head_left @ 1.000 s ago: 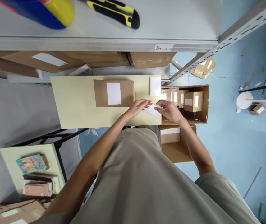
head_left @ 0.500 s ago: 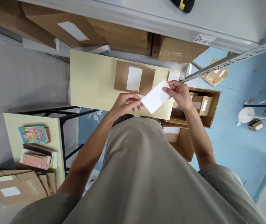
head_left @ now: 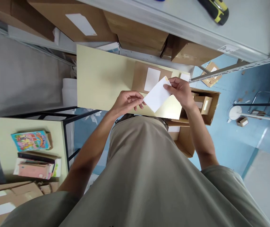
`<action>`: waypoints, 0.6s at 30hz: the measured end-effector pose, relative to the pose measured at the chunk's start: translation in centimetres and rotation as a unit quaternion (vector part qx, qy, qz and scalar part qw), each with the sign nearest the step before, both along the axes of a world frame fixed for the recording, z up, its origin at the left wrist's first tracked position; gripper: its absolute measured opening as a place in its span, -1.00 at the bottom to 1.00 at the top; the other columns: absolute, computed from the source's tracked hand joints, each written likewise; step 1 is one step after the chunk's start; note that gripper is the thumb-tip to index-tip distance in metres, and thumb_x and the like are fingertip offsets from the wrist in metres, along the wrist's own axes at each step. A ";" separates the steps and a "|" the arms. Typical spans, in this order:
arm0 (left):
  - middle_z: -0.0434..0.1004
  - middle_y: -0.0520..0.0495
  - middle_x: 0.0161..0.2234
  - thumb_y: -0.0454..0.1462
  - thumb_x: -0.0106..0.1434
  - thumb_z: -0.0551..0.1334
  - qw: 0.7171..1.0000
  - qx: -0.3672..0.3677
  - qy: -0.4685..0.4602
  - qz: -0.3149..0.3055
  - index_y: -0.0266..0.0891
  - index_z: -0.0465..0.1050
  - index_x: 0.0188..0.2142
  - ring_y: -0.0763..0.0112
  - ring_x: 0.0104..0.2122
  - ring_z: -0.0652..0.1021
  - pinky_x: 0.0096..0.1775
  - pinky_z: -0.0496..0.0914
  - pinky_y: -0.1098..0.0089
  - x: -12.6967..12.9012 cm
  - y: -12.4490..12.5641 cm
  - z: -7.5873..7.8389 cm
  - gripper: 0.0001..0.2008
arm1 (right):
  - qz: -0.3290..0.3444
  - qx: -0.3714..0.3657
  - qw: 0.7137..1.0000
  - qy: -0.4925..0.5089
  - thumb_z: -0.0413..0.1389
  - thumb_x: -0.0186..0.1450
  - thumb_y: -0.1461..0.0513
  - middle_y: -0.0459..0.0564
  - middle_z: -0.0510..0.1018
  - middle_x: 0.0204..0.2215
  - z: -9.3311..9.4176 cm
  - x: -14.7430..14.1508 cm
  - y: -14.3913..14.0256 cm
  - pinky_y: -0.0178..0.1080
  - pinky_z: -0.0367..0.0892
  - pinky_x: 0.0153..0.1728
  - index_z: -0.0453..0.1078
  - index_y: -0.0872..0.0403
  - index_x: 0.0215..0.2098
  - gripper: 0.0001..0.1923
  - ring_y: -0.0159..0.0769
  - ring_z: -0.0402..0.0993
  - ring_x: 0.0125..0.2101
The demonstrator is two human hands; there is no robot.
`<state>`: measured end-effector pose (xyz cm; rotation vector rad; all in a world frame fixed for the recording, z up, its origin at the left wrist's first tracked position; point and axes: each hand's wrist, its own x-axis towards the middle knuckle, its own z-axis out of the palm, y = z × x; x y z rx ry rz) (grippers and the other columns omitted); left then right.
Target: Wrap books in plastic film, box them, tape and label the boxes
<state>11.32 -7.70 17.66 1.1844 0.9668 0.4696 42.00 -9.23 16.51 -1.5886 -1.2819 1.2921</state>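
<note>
A white paper label [head_left: 157, 96] with a small yellow mark at its upper corner is held up between my hands, tilted. My right hand [head_left: 179, 91] pinches its upper right edge between thumb and fingers. At the lower left corner, my left hand [head_left: 129, 102] has thumb and forefinger closed on the label's tip. Beneath and behind the label lies a flat brown cardboard box [head_left: 139, 77] bearing a white label [head_left: 152, 79]; part of it is hidden by the held paper. Both rest over a pale yellow tabletop [head_left: 97, 78].
Right of the table stands an open carton [head_left: 214, 108] with small boxes inside. A shelf [head_left: 184, 28] carries a black-and-yellow tool [head_left: 216, 12] above larger cartons [head_left: 135, 31]. On a side table [head_left: 0, 138] at left are a colourful book [head_left: 31, 140] and stacked notebooks [head_left: 35, 168].
My view has shifted, so the flat box appears further right and more of the shelf tool shows. Both hands keep nearly the same hold on the label.
</note>
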 end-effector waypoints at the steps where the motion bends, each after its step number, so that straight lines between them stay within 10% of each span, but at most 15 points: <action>1: 0.76 -0.19 -0.29 0.06 0.31 0.46 1.000 0.003 0.000 0.003 -0.22 0.63 -0.23 0.15 -0.30 0.79 -0.38 0.60 0.30 -0.9 0.2 -0.2 -0.62 | 0.000 0.011 0.999 -0.032 0.43 0.41 -0.25 0.06 0.72 -0.09 0.0 -1.2 0.2 -0.06 0.69 -0.12 0.61 -0.03 0.02 -0.45 -0.06 0.72 -0.04; 5: 0.75 -0.17 -0.31 0.08 0.31 0.45 1.000 0.015 0.001 0.014 -0.21 0.62 -0.22 0.18 -0.30 0.78 -0.39 0.59 0.34 -4.3 1.1 -1.0 -0.61 | 0.014 0.037 0.994 -0.098 0.35 0.51 -0.14 0.13 0.71 0.12 1.6 -7.7 -0.1 0.04 0.67 0.14 0.61 -0.02 0.14 -0.55 -0.02 0.70 0.13; 11: 0.75 -0.13 -0.33 0.03 0.33 0.44 0.999 0.033 0.012 0.002 -0.20 0.65 -0.21 0.21 -0.29 0.77 -0.39 0.58 0.38 -9.3 1.8 -1.3 -0.66 | 0.064 -0.034 0.997 0.038 0.36 0.47 -0.18 0.04 0.80 -0.09 4.1 -17.8 -2.0 -0.01 0.71 0.08 0.65 -0.03 -0.05 -0.58 -0.13 0.77 -0.07; 18: 0.74 -0.09 -0.35 -0.07 0.33 0.40 0.997 0.068 0.021 -0.024 -0.19 0.67 -0.26 0.28 -0.31 0.73 -0.34 0.57 0.40 -13.9 3.0 -1.1 -0.76 | 0.007 -0.089 0.993 0.074 0.52 0.27 -0.23 0.01 0.81 -0.19 3.1 -23.1 -1.3 -0.04 0.72 0.00 0.63 -0.01 -0.17 -0.48 -0.14 0.77 -0.16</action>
